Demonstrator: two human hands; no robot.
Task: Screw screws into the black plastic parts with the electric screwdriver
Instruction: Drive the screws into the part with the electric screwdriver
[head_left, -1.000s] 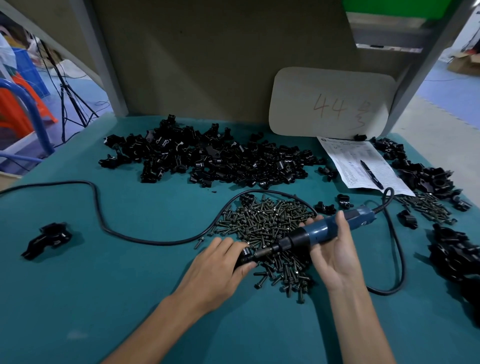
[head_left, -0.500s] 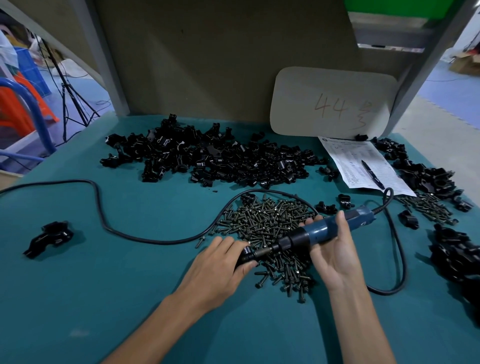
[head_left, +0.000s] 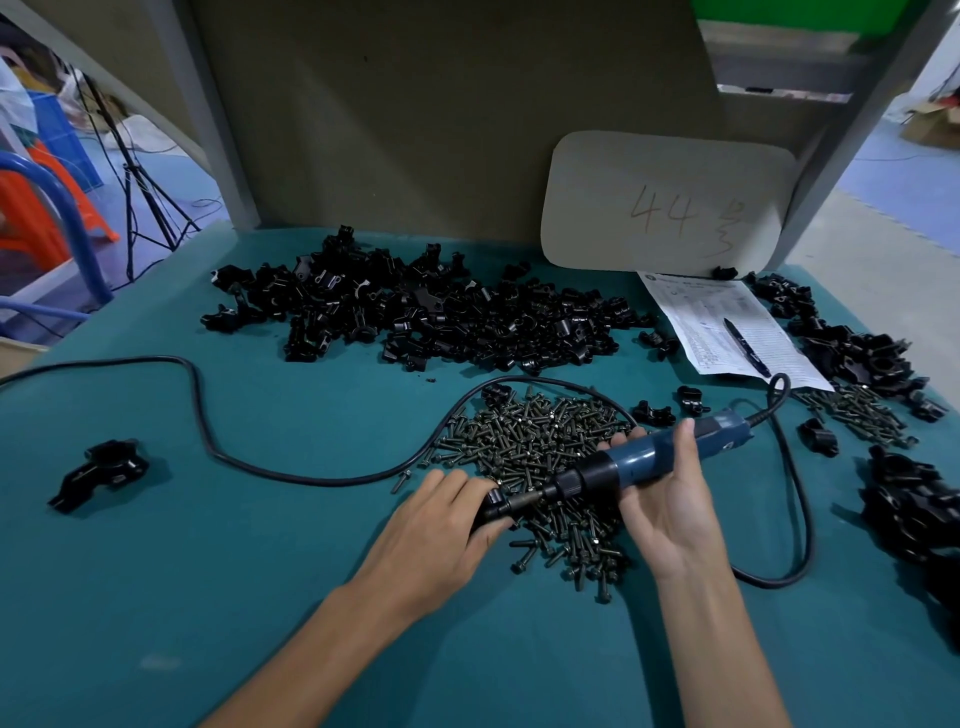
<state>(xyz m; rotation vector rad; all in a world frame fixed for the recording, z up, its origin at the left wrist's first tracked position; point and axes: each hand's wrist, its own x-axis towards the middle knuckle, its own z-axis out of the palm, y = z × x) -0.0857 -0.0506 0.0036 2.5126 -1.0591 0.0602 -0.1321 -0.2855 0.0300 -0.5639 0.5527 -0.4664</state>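
My right hand (head_left: 670, 512) grips the blue electric screwdriver (head_left: 649, 460), which lies nearly level and points left. Its bit meets a small black plastic part (head_left: 491, 512) that my left hand (head_left: 441, 525) holds down at the near left edge of the screw pile (head_left: 540, 457). Most of that part is hidden under my fingers. A large heap of black plastic parts (head_left: 441, 317) lies behind the screws.
The screwdriver's black cord (head_left: 208, 431) loops across the green table (head_left: 208, 597) to the left and right. One black part (head_left: 101, 470) lies alone at left. More parts (head_left: 914, 514) and screws (head_left: 857, 415) sit at right, beside a paper with a pen (head_left: 745, 340) and a card (head_left: 665, 208).
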